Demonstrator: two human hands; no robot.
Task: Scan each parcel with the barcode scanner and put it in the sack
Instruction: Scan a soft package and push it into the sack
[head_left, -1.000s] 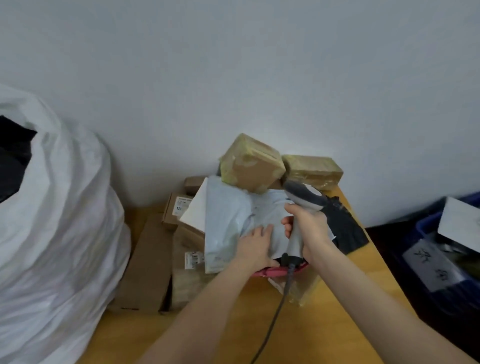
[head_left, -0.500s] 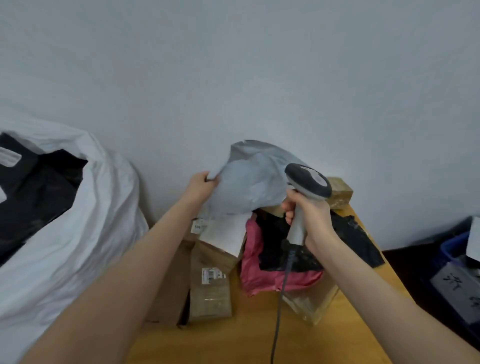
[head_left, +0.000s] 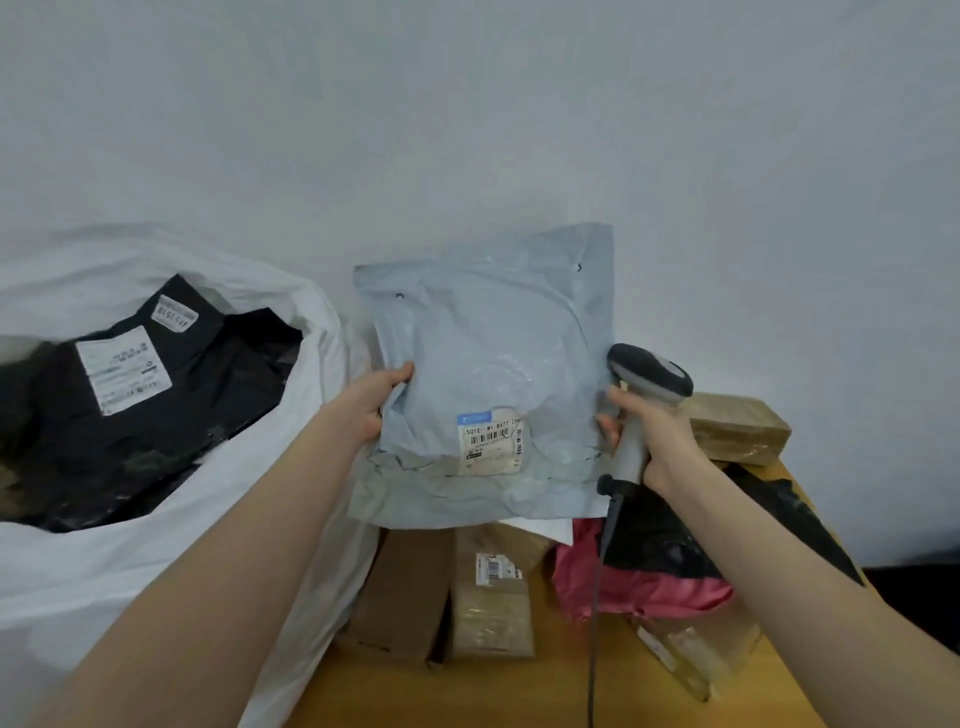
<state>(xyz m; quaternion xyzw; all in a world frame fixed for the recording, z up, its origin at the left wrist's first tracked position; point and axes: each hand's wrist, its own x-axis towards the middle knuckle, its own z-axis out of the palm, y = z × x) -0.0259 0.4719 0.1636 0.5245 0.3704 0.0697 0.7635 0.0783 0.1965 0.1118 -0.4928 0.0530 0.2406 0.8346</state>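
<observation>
Here the left hand (head_left: 370, 411) pinches the nine o'clock edge of a flat pale-grey plastic mailer parcel (head_left: 488, 364), held upright above the wooden tabletop (head_left: 519, 696), its white barcode label (head_left: 491, 441) facing the camera. At its three o'clock the right hand (head_left: 660, 434) grips a grey handheld barcode scanner (head_left: 649, 376). The open white plastic sack (head_left: 156, 577) lies at nine o'clock.
</observation>
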